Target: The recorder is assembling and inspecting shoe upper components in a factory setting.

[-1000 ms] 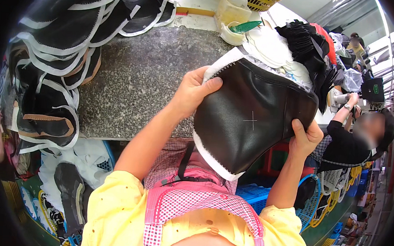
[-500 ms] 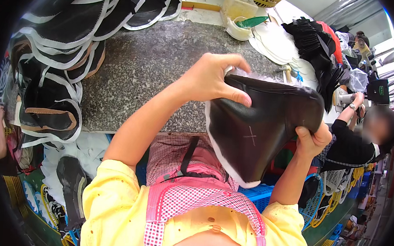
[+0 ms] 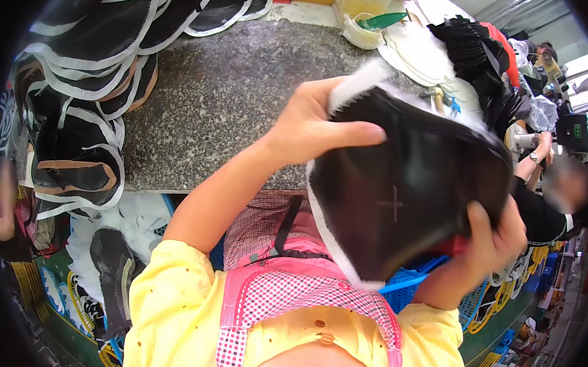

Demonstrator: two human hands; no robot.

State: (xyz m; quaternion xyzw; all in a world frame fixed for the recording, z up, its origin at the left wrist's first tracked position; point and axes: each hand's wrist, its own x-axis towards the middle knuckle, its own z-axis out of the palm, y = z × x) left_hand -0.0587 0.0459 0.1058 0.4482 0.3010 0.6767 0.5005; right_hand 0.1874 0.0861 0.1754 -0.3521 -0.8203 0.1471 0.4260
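Note:
Both my hands hold up a black leather boot upper (image 3: 395, 183) with a white fuzzy lining edge and a pale cross mark on its face. At its upper left corner, my left hand (image 3: 318, 121) grips the rim, thumb on the black outside and fingers behind. My right hand (image 3: 493, 236) is closed on the lower right side, its thumb on the outside; it looks slightly blurred. The piece is tilted in front of my body, over the near edge of a speckled stone worktop (image 3: 211, 111). Its inside is hidden from view.
Black pieces with white edging (image 3: 83, 103) are piled on the left. At the back stand a small white pot (image 3: 364, 33) with a green-handled tool, white round sheets (image 3: 419, 56) and stacked black pieces (image 3: 473, 56). Another person (image 3: 556, 193) sits at the right.
The boot upper has moved slightly right and looks spread wider. My right hand has moved right and down with its edge; a white lining strip now stands up beside my left hand.

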